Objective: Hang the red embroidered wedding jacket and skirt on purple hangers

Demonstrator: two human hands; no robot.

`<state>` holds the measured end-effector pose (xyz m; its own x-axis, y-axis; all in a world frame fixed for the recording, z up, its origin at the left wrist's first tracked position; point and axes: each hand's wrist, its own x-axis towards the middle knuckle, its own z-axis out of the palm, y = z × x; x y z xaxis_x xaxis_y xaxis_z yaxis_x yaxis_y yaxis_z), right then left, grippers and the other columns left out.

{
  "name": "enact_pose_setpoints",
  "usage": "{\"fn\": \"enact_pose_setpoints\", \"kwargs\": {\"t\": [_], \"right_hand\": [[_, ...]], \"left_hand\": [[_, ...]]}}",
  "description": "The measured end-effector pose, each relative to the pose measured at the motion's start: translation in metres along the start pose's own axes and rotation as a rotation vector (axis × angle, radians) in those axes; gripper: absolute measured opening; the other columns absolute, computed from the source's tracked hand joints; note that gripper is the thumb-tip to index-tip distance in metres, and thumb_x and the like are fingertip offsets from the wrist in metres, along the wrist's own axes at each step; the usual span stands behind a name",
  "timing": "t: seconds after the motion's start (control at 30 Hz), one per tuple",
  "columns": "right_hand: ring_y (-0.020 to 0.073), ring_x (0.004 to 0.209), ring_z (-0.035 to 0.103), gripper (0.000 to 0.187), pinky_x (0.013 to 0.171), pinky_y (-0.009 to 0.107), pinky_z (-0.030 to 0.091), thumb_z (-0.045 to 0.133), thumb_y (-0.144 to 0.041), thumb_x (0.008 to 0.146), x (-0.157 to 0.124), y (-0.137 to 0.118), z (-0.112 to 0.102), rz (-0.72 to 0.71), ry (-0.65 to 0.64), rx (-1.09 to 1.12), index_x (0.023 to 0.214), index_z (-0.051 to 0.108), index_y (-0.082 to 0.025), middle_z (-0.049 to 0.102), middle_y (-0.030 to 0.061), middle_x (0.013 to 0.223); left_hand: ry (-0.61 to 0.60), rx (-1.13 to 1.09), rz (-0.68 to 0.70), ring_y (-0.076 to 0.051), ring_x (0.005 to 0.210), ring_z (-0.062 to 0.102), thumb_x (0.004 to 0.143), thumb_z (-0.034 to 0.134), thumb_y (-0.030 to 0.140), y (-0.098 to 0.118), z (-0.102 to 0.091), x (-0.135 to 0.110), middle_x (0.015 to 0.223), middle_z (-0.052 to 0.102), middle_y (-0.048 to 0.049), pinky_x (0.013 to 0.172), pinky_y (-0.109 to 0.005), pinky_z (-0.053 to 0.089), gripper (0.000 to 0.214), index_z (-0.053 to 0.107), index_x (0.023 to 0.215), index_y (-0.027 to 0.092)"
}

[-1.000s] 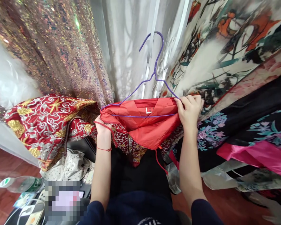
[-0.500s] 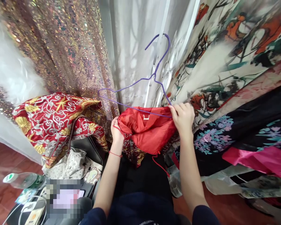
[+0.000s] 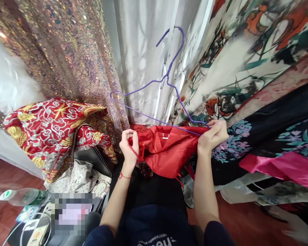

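Red satin garment [image 3: 169,152] is stretched above my lap because my right hand [image 3: 212,137] pinches its edge with the end of the purple wire hanger [image 3: 154,102], while my left hand [image 3: 129,147] closes on its thin strap.

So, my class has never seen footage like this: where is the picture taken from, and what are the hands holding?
There is no machine: a camera worn on a person's head looks down at their own two bare hands. The left hand grips a bunched corner of a red satin garment. The right hand pinches one end of a purple wire coat hanger against the garment's edge. To the left, a red-and-gold embroidered cloth is draped over a pile and a clear plastic bottle lies low down. Behind hang a sequinned fabric and flower-printed fabrics.
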<state>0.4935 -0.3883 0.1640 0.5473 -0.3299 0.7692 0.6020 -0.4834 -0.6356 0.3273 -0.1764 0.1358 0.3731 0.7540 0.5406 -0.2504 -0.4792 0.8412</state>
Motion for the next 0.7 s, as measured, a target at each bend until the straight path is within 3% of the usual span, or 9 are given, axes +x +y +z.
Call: {"fn": "enact_pose_setpoints", "kwargs": {"t": [0.13,0.3,0.4,0.47,0.5,0.53,0.63,0.7], "right_hand": [[0.0218,0.059,0.052,0.046,0.062,0.037,0.04,0.026,-0.054,0.099,-0.001,0.006,-0.004,0.035,0.077,0.005,0.067,0.043,-0.025,0.051,0.0046,0.062],[0.019,0.054,0.048,0.043,0.058,0.035,0.04,0.033,-0.054,0.096,-0.009,0.016,-0.016,0.124,0.116,0.013,0.066,0.043,-0.025,0.046,0.0008,0.059],[0.0173,0.052,0.047,0.038,0.056,0.033,0.039,0.039,-0.051,0.093,-0.01,0.018,-0.023,0.147,0.062,0.054,0.066,0.043,-0.025,0.046,-0.0006,0.059],[0.0163,0.05,0.044,0.036,0.054,0.033,0.037,0.041,-0.048,0.092,-0.008,0.019,-0.027,0.164,0.046,0.095,0.064,0.044,-0.025,0.044,-0.0016,0.057],[0.0161,0.049,0.043,0.036,0.054,0.033,0.037,0.042,-0.046,0.092,-0.008,0.019,-0.029,0.171,0.052,0.121,0.063,0.045,-0.025,0.042,-0.002,0.055],[0.016,0.048,0.041,0.036,0.054,0.033,0.036,0.042,-0.045,0.091,-0.008,0.019,-0.032,0.177,0.057,0.146,0.062,0.045,-0.025,0.041,-0.0021,0.054],[0.0164,0.049,0.042,0.038,0.053,0.033,0.035,0.04,-0.047,0.092,-0.012,0.014,-0.036,0.198,0.039,0.203,0.062,0.046,-0.025,0.042,-0.0013,0.055],[0.016,0.047,0.042,0.038,0.051,0.033,0.034,0.039,-0.049,0.093,-0.019,0.006,-0.038,0.242,0.017,0.255,0.064,0.046,-0.026,0.04,-0.0021,0.055]], "left_hand": [[-0.211,0.378,0.207,-0.02,0.078,0.06,0.081,0.076,0.041,0.006,-0.011,0.0,0.087,0.068,-0.0036,0.08,-0.032,0.042,0.029,0.062,0.095,0.021],[-0.34,0.699,0.273,-0.026,0.092,0.06,0.09,0.063,0.024,0.023,-0.021,-0.017,0.103,0.071,-0.0092,0.083,-0.039,0.041,0.018,0.061,0.108,0.021],[-0.287,0.728,0.301,-0.026,0.088,0.058,0.087,0.05,0.007,0.024,-0.019,-0.026,0.094,0.068,-0.0071,0.079,-0.038,0.04,0.025,0.063,0.101,0.022],[-0.194,0.744,0.278,-0.026,0.086,0.056,0.083,0.045,0.003,0.019,-0.018,-0.025,0.086,0.063,-0.0069,0.078,-0.038,0.041,0.028,0.064,0.091,0.023],[-0.213,0.747,0.253,-0.026,0.086,0.056,0.081,0.044,0.002,0.016,-0.018,-0.023,0.085,0.062,-0.0068,0.078,-0.038,0.041,0.029,0.063,0.088,0.023],[-0.299,0.737,0.223,-0.026,0.087,0.057,0.08,0.045,0.003,0.014,-0.018,-0.02,0.086,0.062,-0.0068,0.079,-0.039,0.043,0.028,0.063,0.089,0.023],[-0.79,0.635,0.136,-0.026,0.095,0.06,0.079,0.05,0.009,0.016,-0.018,-0.02,0.099,0.065,-0.0078,0.087,-0.04,0.048,0.033,0.06,0.108,0.021],[-1.05,0.588,0.122,-0.027,0.104,0.059,0.079,0.051,0.012,0.023,-0.015,-0.028,0.108,0.065,-0.0108,0.095,-0.042,0.048,0.044,0.055,0.123,0.018]]}}
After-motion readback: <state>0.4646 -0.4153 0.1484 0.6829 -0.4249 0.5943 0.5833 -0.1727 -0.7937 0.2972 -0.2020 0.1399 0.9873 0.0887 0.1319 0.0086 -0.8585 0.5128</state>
